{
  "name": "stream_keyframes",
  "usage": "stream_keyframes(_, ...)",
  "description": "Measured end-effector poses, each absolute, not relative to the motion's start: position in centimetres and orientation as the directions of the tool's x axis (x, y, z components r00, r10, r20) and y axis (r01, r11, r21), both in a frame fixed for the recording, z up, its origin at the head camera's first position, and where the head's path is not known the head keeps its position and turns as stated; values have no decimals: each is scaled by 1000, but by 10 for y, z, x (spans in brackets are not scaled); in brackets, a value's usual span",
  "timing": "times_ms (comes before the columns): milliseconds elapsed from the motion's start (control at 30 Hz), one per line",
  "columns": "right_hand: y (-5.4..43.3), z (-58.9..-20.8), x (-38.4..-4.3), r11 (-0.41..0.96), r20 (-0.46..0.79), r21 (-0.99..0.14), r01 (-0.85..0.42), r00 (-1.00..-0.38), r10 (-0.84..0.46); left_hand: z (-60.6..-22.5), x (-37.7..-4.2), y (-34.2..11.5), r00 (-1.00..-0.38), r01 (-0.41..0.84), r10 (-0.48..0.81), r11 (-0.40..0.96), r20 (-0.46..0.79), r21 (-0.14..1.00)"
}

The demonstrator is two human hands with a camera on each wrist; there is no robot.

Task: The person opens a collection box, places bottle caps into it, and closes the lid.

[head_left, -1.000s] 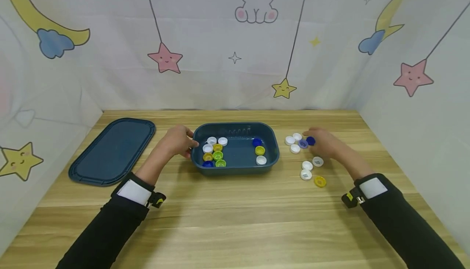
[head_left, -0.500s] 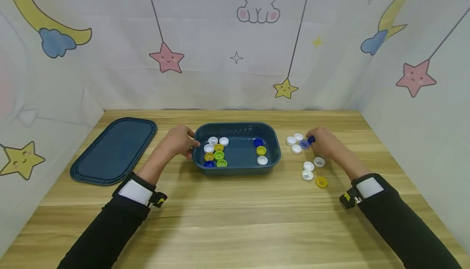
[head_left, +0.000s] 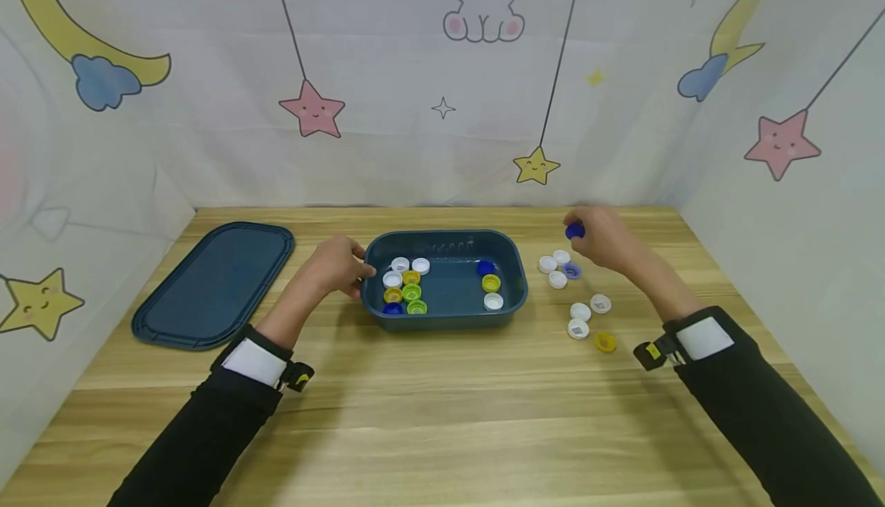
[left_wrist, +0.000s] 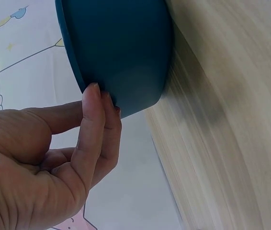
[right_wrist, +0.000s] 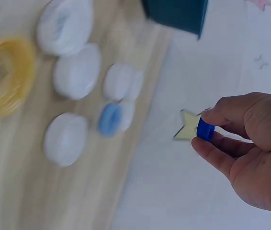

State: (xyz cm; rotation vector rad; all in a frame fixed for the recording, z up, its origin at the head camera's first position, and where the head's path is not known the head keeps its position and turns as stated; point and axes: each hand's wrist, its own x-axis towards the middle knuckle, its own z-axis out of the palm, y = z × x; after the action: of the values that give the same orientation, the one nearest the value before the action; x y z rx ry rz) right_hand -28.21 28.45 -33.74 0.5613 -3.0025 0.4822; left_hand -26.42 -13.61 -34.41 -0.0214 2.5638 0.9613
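Observation:
My right hand (head_left: 604, 240) pinches a dark blue bottle cap (head_left: 575, 230) between thumb and fingers, raised above the loose caps; the right wrist view shows the same blue cap (right_wrist: 206, 129) held by its edge. With thumb and fingertips, my left hand (head_left: 335, 266) grips the left rim of a dark teal box (head_left: 442, 322). That grip on the box (left_wrist: 121, 48) also shows in the left wrist view. Inside the box, white, yellow, green and blue caps (head_left: 411, 292) cluster at the left. A blue, a yellow-green (head_left: 491, 283) and a white cap form a column at the right.
Right of the box lie several loose white caps (head_left: 557, 280), a light blue cap (head_left: 571, 270) and a yellow cap (head_left: 604, 342). A flat teal lid (head_left: 214, 284) rests at the table's left. A patterned cloth (head_left: 387, 161) stands behind the wooden table (head_left: 442, 415).
My right hand has lifted the dark blue cap up off the table, away from the light blue cap, and slightly back. The left hand stays on the box rim.

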Motion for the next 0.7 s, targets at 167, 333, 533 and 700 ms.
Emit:
stream_keyframes(167, 250, -313, -276, 893, 60, -277, -356, -933, -354, -344, -264, -136, -921, -145, 126, 767, -369, 625)
stream_keyframes(333, 217, -306, -276, 862, 64, -246, -444, -895, -442, -344, -263, -136, -922, -142, 130, 761, -363, 634)
stream_keyframes(533, 185, -314, -281, 838, 19, -244, -488, -866, -499, -344, -264, -137, -922, -142, 130, 762, -365, 632)
stream_keyframes(700, 164, -332, -288, 833, -22, -215, -510, -850, -526, -344, -264, -137, -924, -132, 133, 769, -359, 625)
